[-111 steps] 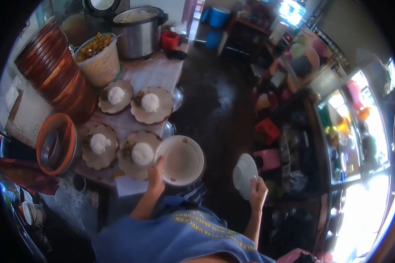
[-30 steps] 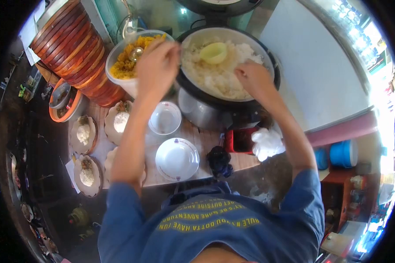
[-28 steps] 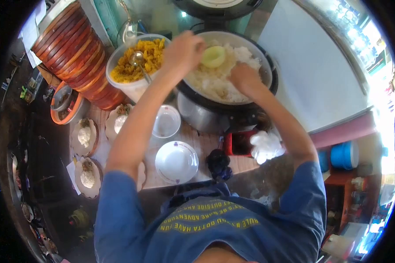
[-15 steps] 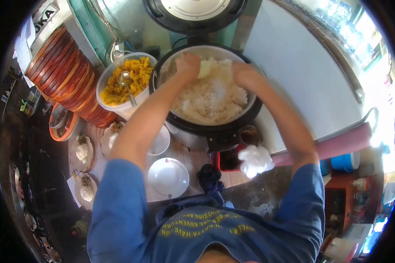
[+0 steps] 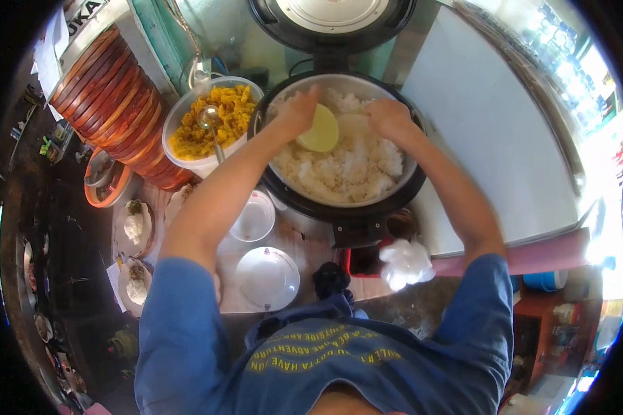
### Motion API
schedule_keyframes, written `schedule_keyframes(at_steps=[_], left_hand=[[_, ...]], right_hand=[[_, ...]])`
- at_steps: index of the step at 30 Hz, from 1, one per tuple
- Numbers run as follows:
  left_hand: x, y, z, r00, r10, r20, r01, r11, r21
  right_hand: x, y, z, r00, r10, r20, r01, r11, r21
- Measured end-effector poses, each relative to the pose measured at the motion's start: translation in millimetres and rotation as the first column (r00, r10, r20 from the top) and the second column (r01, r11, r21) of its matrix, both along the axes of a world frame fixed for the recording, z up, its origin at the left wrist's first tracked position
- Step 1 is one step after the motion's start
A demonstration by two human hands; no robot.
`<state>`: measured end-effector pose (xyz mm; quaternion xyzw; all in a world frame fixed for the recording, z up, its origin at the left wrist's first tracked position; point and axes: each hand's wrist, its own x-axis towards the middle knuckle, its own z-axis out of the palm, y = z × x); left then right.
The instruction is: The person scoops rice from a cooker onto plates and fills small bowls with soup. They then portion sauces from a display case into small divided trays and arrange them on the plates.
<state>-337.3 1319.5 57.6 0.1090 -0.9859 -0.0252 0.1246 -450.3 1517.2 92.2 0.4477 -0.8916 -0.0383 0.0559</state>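
Observation:
My left hand (image 5: 298,114) is closed on the edge of a small pale-green bowl (image 5: 320,131), which is tilted over the white rice (image 5: 353,166). The rice fills much of a large rice cooker (image 5: 287,188), whose lid (image 5: 332,24) stands raised behind it. My right hand (image 5: 389,117) is closed at the right side of the pot, low over the rice. What its fingers hold is hidden; a pale blurred shape beside them cannot be told from the rice.
To the left stand a tub (image 5: 180,162) of yellow food with a ladle (image 5: 209,117) and a tall stack of brown woven-looking plates (image 5: 114,104). A white plate (image 5: 268,279), a white bowl (image 5: 253,218) and plates with rice (image 5: 134,225) lie nearer. A plastic bag (image 5: 406,265) hangs in front.
The pale-green bowl has come lower and nearer, its round face now showing more. My right hand stays over the rice. The whole view has shifted slightly.

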Motion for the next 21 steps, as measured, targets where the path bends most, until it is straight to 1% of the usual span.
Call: schedule_keyframes(at_steps=[1, 2, 4, 5, 7, 8, 9, 10, 11, 12, 13, 14, 15, 16, 17, 18, 19, 20, 21], left_hand=[[-1, 0, -6, 0.993, 0.013, -0.118, -0.029, 0.990, -0.136], [-5, -6, -6, 0.993, 0.015, -0.118, -0.031, 0.990, -0.137], [-2, -8, 21, 0.989, 0.061, 0.134, -0.079, 0.987, 0.137], [0, -8, 32, 0.989, 0.061, 0.134, -0.079, 0.988, 0.136], [4, -9, 49, 0.987, 0.156, 0.049, -0.163, 0.921, 0.354], [7, -12, 58, 0.986, 0.157, 0.052, -0.165, 0.921, 0.353], [11, -16, 69, 0.984, 0.167, 0.058, -0.172, 0.831, 0.529], [16, -20, 81, 0.982, 0.178, 0.065, -0.174, 0.708, 0.685], [23, -21, 90, 0.981, 0.182, 0.064, -0.176, 0.709, 0.683], [37, -19, 99, 0.986, 0.158, -0.046, -0.047, 0.538, 0.842], [46, -20, 101, 0.975, 0.160, -0.157, 0.096, 0.333, 0.938], [52, -27, 101, 0.972, 0.170, -0.161, 0.098, 0.331, 0.939], [61, -34, 100, 0.973, 0.165, -0.161, 0.140, 0.131, 0.981], [69, -40, 100, 0.974, 0.155, -0.163, 0.175, -0.072, 0.982], [76, -42, 98, 0.973, 0.159, -0.165, 0.178, -0.071, 0.981], [88, -38, 99, 0.967, 0.156, -0.201, 0.231, -0.208, 0.951], [99, -34, 100, 0.959, 0.158, -0.237, 0.278, -0.340, 0.898], [108, -33, 101, 0.949, 0.134, -0.284, 0.314, -0.385, 0.868], [114, -33, 98, 0.949, 0.134, -0.287, 0.317, -0.384, 0.867]], right_hand=[[-3, -2, -3, 1.000, 0.002, 0.001, -0.002, 1.000, 0.001], [-6, -6, -5, 1.000, -0.002, -0.017, 0.001, 1.000, -0.013], [-10, -10, -16, 0.999, -0.006, -0.032, 0.006, 1.000, -0.027], [-11, -12, -23, 1.000, 0.003, -0.020, -0.004, 1.000, -0.026], [-1, -15, -29, 1.000, 0.013, -0.003, -0.013, 1.000, -0.023], [8, -15, -31, 0.995, 0.055, 0.082, -0.054, 0.998, -0.018], [16, -15, -28, 0.981, 0.097, 0.165, -0.095, 0.995, -0.017], [18, -16, -21, 0.981, 0.100, 0.166, -0.098, 0.995, -0.019], [19, -16, -13, 0.966, 0.090, 0.242, -0.102, 0.994, 0.037], [18, -17, -7, 0.946, 0.078, 0.313, -0.112, 0.989, 0.091], [14, -16, -11, 0.946, 0.085, 0.313, -0.118, 0.989, 0.090], [7, -14, -14, 0.913, 0.139, 0.385, -0.167, 0.985, 0.040], [8, -16, -17, 0.868, 0.193, 0.457, -0.211, 0.977, -0.012], [12, -22, -23, 0.866, 0.198, 0.459, -0.217, 0.976, -0.012], [16, -30, -29, 0.838, 0.185, 0.514, -0.219, 0.976, 0.005], [19, -36, -33, 0.808, 0.168, 0.565, -0.219, 0.976, 0.022], [16, -39, -40, 0.810, 0.170, 0.561, -0.219, 0.976, 0.021], [15, -42, -49, 0.730, 0.223, 0.646, -0.232, 0.970, -0.073], [16, -45, -51, 0.640, 0.280, 0.716, -0.233, 0.958, -0.167]])
